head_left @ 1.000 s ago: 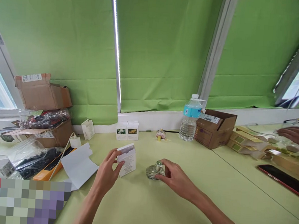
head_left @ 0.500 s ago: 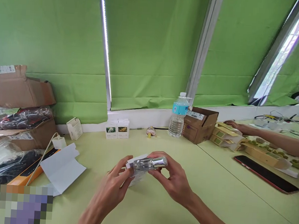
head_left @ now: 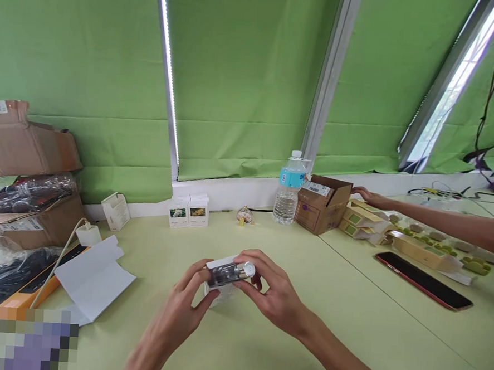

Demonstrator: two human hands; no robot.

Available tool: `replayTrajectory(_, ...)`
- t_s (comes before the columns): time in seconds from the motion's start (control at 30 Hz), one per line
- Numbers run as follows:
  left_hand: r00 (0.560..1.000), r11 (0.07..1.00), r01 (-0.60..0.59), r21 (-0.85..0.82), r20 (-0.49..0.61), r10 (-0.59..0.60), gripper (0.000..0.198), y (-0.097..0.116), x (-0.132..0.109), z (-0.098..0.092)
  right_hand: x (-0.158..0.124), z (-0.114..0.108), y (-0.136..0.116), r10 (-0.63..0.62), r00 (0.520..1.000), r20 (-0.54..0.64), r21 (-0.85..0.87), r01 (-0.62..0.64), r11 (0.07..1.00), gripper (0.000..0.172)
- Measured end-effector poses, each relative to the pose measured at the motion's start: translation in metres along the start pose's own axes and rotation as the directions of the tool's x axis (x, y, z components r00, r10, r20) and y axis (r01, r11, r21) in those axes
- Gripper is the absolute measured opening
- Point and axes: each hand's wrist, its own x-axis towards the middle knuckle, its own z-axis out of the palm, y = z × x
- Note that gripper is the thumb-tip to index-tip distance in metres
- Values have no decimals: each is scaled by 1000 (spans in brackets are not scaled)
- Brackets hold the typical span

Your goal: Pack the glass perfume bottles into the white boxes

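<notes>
Between my hands, above the table, is a small clear glass bottle [head_left: 223, 274] with a shiny silver cap [head_left: 247, 270], lying nearly level. A white box [head_left: 222, 261] is behind and under it, partly hidden by the bottle and my fingers. My left hand [head_left: 188, 296] has thumb and fingers closed around the left end of the bottle and box. On the other side, my right hand [head_left: 269, 289] grips near the cap end, fingers over the box's top edge and thumb below the cap.
Two small white boxes with flower pictures [head_left: 189, 212] stand at the back beside a round ornament [head_left: 244, 214]. A water bottle [head_left: 288, 193] and brown carton [head_left: 325, 206] are to their right. A phone [head_left: 423, 280] lies right; another person's hand [head_left: 371, 198] reaches in. Torn white paper [head_left: 94, 282] lies left.
The glass bottle has turned, its silver cap now facing more toward me, and has shifted left. The other person's hand has moved to the carton's edge. The view has shifted slightly.
</notes>
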Motion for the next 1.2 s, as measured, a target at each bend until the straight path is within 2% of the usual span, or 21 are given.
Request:
replayTrajectory(0.2,997,993,77,-88,5,-76,31,-1,-1,3,1,-3,-5,-37,998,41,-101,41,994,34)
replayTrajectory(0.33,993,988,121,-95,13,-120,34,1,-1,3,2,-6,-11,-92,994,61,-133,100,986,29)
replayTrajectory(0.47,996,994,85,-73,-11,-86,34,4,0,3,3,-8,-14,-79,994,73,-155,90,984,25)
replayTrajectory(0.63,998,997,58,-52,15,-58,35,9,0,2,2,-3,-13,-100,991,92,-192,116,975,22)
replayTrajectory(0.9,998,997,60,-52,23,-59,36,9,-1,4,2,3,-12,-112,993,30,-201,115,973,22)
replayTrajectory(1.03,999,998,51,-47,17,-50,35,10,0,3,1,6,-13,-126,992,11,-198,125,972,25)
replayTrajectory(1.2,999,998,51,-32,20,-51,35,10,-1,3,-2,9,-12,-108,994,7,-169,107,980,38)
